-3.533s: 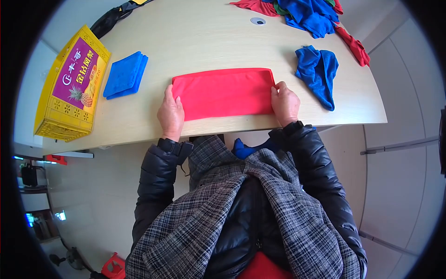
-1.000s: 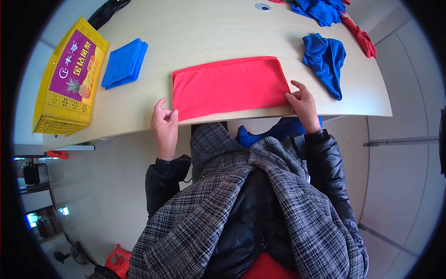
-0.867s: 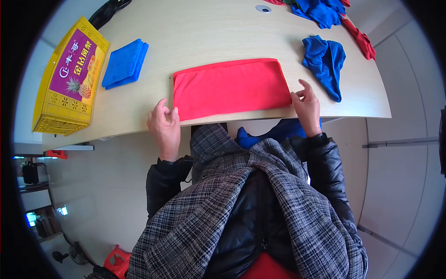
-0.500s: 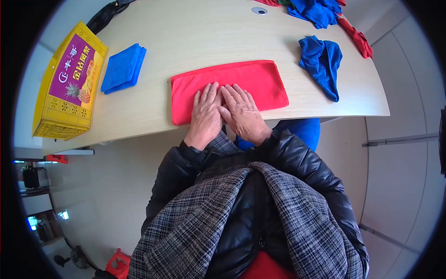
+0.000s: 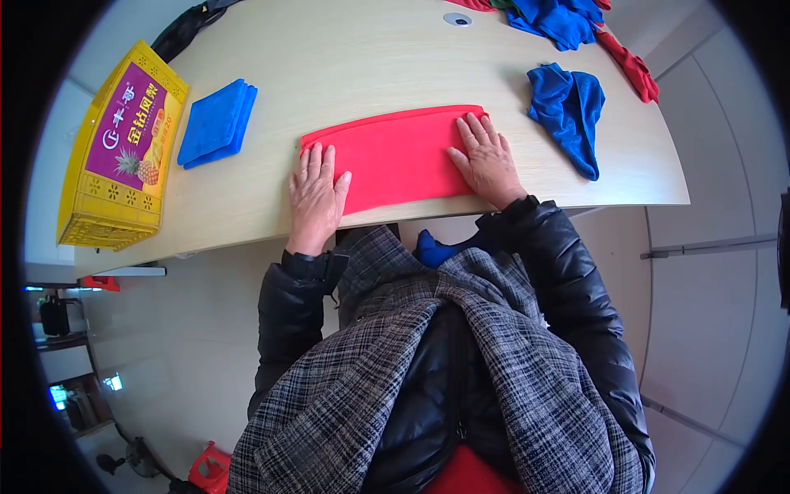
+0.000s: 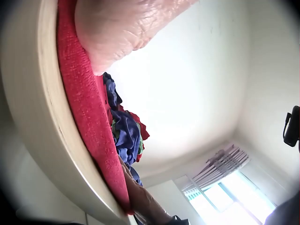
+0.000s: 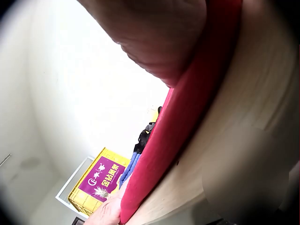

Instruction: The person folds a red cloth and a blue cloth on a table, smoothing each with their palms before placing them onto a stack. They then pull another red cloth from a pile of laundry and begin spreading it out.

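The red cloth (image 5: 395, 165) is laid near the front edge of the counter (image 5: 346, 66), doubled into a wide rectangle whose layers can be seen along the far edge. It is pressed at one end by the left hand (image 5: 315, 202) and at the other by the right hand (image 5: 490, 169); the grip of both is released, fingers outstretched, nothing pinched.

Smoothing seems well advanced, though any further fold is judged not yet made. A compact shape has been given to the folded blue cloth (image 5: 214, 123); the loose blue cloth (image 5: 568, 111) and the pile of cloths (image 5: 559, 20) are seen unfolded.

Counted: one red cloth in work, one folded blue bundle (whether one piece or two cannot be told), one loose blue cloth, one yellow pineapple carton (image 5: 123, 148), one heap. Pieces within the heap cannot be counted; blue, red and green are shown.
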Available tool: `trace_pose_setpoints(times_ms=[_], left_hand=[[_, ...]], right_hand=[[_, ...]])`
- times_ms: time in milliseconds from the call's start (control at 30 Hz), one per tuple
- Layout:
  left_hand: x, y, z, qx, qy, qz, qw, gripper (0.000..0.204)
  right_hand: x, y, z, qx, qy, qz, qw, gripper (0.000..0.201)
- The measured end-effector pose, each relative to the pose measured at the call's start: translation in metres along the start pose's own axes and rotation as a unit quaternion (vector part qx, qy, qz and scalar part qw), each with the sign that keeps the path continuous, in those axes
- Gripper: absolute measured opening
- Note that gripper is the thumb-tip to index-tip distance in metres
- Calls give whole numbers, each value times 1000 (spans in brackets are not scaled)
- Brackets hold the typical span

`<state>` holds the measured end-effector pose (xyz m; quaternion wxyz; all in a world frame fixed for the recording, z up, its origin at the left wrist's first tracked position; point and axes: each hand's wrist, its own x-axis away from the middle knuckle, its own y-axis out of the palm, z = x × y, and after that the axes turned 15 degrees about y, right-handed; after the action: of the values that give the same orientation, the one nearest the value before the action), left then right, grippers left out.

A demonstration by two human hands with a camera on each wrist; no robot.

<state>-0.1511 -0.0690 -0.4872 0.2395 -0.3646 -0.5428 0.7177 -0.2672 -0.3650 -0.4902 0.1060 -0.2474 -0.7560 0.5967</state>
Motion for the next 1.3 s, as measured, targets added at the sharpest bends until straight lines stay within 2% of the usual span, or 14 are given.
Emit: trace_pose_setpoints(times_ms=[167, 300, 433, 567, 667, 800, 967, 1000, 1067, 1100, 1133, 1200, 1233, 1300], left_hand=[[-6, -4, 2, -17, -19, -23, 999, 63], [-13, -9, 1, -92, -4, -24, 995, 63], [-25, -6, -3, -79, 51, -24, 995, 64], [-23, 9, -18, -42, 16, 4, 999, 66], [-22, -2, -15, -43, -92, 70, 992, 62], [-18, -25, -5, -66, -180, 13, 981, 54], [-25, 0, -22, -10, -158, 56, 986, 43], [-26, 2, -32, 88, -161, 74, 980, 40], [-27, 8, -52, 282, -162, 102, 940, 36], [-26, 4, -53, 282, -161, 100, 940, 36], [-23, -2, -56, 415, -163, 114, 888, 35], [-19, -22, -56, 651, -159, 136, 729, 33], [-17, -34, -55, 650, -160, 134, 731, 33], [-14, -59, -52, 696, -177, 107, 687, 35]], right_hand=[[-5, -3, -1, -5, 3, 13, 1000, 67], [-7, -3, -9, 57, 18, 1, 998, 67], [-4, 2, -19, 50, -4, 27, 998, 66], [-4, 5, -15, 24, 24, 18, 999, 66], [-7, 2, -15, 19, 20, 27, 999, 65], [-2, -1, -24, 59, 27, 37, 997, 65], [14, 3, -59, 21, -37, 32, 999, 64], [15, 6, -63, 17, -44, 31, 998, 63], [15, 11, -69, 9, -57, 27, 998, 63], [17, 10, -73, 8, -55, 26, 998, 63], [18, 10, -77, 3, -59, 23, 998, 63], [19, 12, -87, -10, -69, 18, 997, 63], [20, 13, -92, -12, -68, 17, 997, 63], [24, 20, -100, 2, -90, 18, 996, 62]])
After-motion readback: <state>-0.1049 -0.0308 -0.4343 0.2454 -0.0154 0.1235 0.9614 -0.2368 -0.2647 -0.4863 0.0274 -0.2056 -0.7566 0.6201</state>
